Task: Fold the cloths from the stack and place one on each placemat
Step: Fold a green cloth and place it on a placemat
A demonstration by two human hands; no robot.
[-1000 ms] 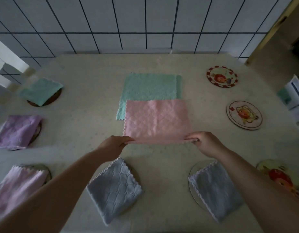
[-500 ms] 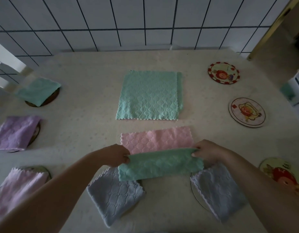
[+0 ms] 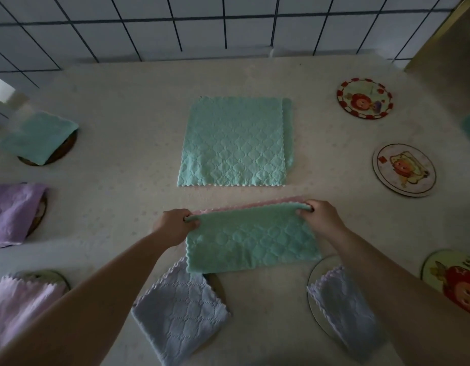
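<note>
A two-sided cloth (image 3: 251,239), pink on one face and green on the other, lies folded in half in front of me, green face up, with a thin pink edge showing along its far side. My left hand (image 3: 174,227) pinches its far left corner and my right hand (image 3: 319,217) pinches its far right corner. Beyond it the stack of green cloths (image 3: 232,141) lies flat at the table's middle. Three round placemats on the right are bare: a red-rimmed placemat (image 3: 364,101), a cream placemat (image 3: 404,173) and a placemat with a red figure (image 3: 456,281).
Folded cloths lie on the other placemats: a green cloth (image 3: 37,137), a purple cloth (image 3: 13,212) and a pale pink cloth (image 3: 20,307) at the left, a grey-blue cloth (image 3: 179,313) and a second grey-blue cloth (image 3: 345,310) near me. A tiled wall (image 3: 228,25) backs the table.
The pink cloth was pulled off the stack toward me. Its near edge has been folded over to the far edge, so the green face now covers nearly all the pink.
</note>
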